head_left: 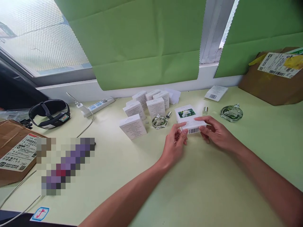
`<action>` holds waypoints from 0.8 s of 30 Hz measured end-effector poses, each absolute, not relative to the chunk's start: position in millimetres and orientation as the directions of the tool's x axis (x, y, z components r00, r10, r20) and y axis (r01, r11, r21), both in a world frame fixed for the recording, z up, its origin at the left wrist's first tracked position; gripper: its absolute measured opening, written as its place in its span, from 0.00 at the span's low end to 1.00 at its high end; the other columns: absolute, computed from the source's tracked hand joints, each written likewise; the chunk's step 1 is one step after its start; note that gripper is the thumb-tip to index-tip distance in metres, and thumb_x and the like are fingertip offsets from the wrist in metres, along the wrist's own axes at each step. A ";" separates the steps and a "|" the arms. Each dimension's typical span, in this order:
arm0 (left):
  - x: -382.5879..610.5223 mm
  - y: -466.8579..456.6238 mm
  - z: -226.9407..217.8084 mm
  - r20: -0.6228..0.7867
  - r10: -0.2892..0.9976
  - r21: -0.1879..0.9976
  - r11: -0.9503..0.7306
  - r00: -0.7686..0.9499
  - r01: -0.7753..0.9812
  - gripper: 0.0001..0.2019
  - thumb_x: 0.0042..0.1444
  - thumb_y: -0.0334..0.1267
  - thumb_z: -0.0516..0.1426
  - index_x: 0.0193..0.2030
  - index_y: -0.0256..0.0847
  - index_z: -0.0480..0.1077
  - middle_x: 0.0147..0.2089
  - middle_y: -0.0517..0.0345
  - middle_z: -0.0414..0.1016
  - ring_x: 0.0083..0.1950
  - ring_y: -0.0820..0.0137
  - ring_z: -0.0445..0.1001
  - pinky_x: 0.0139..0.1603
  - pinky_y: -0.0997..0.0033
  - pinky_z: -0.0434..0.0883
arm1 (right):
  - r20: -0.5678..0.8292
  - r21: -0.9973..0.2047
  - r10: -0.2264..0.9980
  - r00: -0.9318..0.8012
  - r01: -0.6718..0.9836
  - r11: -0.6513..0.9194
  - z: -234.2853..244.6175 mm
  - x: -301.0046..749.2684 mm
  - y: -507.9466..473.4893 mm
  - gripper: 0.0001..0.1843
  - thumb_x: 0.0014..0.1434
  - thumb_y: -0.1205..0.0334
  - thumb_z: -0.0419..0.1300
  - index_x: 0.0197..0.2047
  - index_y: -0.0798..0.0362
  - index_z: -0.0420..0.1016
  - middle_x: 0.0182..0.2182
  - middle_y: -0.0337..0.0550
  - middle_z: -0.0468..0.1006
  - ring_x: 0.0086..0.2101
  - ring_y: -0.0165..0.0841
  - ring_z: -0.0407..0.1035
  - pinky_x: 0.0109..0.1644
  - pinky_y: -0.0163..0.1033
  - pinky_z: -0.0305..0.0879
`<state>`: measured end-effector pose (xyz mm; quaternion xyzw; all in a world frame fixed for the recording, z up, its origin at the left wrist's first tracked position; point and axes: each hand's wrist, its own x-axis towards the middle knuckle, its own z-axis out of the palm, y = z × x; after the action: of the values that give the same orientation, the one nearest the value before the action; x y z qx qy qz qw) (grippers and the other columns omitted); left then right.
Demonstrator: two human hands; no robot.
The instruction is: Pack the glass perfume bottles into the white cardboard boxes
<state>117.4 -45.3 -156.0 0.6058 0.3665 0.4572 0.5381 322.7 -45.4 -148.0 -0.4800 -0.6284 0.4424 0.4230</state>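
Note:
A white perfume box [185, 113] with a photo of white flowers on its top face and a barcode on its near end lies between my hands. My left hand [176, 138] grips its near left corner, thumb on the end. At the near right corner, my right hand [213, 130] holds it with fingers on top and thumb against the end. Just left of the box are a clear glass perfume bottle [159, 121] and a silver cap [169, 114]. A small vial with a silver top [205, 110] stands to its right, and another glass bottle [231, 113] lies farther right.
Several white boxes [133, 126] stand upright at the back, left of my hands. A flat white box [216, 93] lies near the wall. Cartons [270, 85] flank the table. A power strip [98, 106], a black headset [49, 115] and a blurred purple object [68, 165] are on the left.

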 end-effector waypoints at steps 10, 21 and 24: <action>116.9 -45.6 -156.3 0.176 0.934 0.984 -0.176 0.310 -0.029 0.20 0.66 0.52 0.53 0.59 0.44 0.67 0.31 0.62 0.67 0.30 0.74 0.67 0.35 0.74 0.64 | 0.125 -0.968 0.975 -0.186 0.194 0.161 -152.9 325.3 -44.0 0.19 0.64 0.47 0.59 0.56 0.41 0.68 0.29 0.35 0.67 0.26 0.30 0.64 0.25 0.35 0.64; 117.1 -45.8 -154.6 0.224 0.951 0.922 -0.279 0.215 0.270 0.17 0.66 0.44 0.53 0.55 0.43 0.75 0.36 0.56 0.69 0.32 0.72 0.61 0.34 0.72 0.61 | 0.461 -0.847 0.804 0.376 0.456 0.273 -132.6 346.4 -44.1 0.15 0.65 0.46 0.56 0.44 0.48 0.72 0.26 0.37 0.65 0.24 0.30 0.58 0.26 0.38 0.54; 118.2 -46.3 -154.7 0.229 0.955 0.930 -0.272 0.188 0.249 0.15 0.65 0.43 0.53 0.51 0.41 0.76 0.34 0.57 0.67 0.31 0.72 0.61 0.33 0.72 0.60 | 0.520 -0.842 0.662 0.540 0.457 0.288 -133.4 371.7 -35.8 0.13 0.68 0.48 0.48 0.38 0.47 0.59 0.28 0.36 0.59 0.23 0.30 0.53 0.26 0.40 0.49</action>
<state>118.2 -46.3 -154.7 0.6611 0.4553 0.4460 0.3958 371.7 -35.8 -133.4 -0.5914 -0.4729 0.0791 0.6484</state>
